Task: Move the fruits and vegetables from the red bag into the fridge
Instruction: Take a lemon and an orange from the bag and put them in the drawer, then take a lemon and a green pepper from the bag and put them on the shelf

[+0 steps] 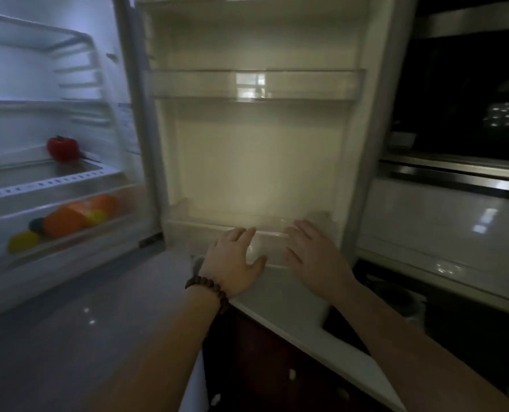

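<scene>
The fridge stands open at the left, its door swung out in front of me. A red pepper sits on a glass shelf inside. Below it, a clear drawer holds orange, yellow and dark produce. My left hand, with a bead bracelet on the wrist, lies flat with straight fingers on the lower door bin. My right hand rests flat beside it on the same bin. Neither hand holds anything. A dark red shape, perhaps the bag, lies low between my arms.
A built-in oven with a steel handle sits at the right, above white glossy drawer fronts. An upper door shelf spans the door. Grey floor spreads at the lower left.
</scene>
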The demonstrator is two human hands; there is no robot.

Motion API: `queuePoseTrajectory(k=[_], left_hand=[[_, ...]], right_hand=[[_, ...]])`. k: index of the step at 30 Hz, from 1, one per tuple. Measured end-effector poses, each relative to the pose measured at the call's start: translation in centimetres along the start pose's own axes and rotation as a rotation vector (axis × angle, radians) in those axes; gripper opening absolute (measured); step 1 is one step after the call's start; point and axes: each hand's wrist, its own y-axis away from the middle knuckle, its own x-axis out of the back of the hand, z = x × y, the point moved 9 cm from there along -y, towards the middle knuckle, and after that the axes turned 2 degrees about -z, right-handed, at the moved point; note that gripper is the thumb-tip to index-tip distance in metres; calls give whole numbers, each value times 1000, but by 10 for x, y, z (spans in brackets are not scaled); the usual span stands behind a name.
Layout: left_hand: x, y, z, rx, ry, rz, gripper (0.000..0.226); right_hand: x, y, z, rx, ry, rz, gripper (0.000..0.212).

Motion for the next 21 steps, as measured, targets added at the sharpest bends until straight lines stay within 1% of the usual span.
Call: queuePoseTrajectory(k=[2, 4, 9, 13, 17, 21], left_hand=[[-19, 6, 38, -50, 35, -19, 67], [-37, 11, 79, -113, 56, -41, 68], [-88, 30, 195, -284, 104, -114, 64], [-129, 56, 295, -434, 146, -163, 67], [-168, 97, 393, -590, 175, -239, 67], [-204, 141, 485, -756, 199, -307, 67]], right_hand=[[17, 35, 34, -58, 19, 8, 48], [33, 71, 68, -115, 25, 18, 45], [76, 175, 157, -331, 72, 55, 49], [118, 272, 214, -507, 150, 115, 48], [153, 373, 259, -698, 197, 165, 47], [185, 470, 284, -875, 277, 181, 49]])
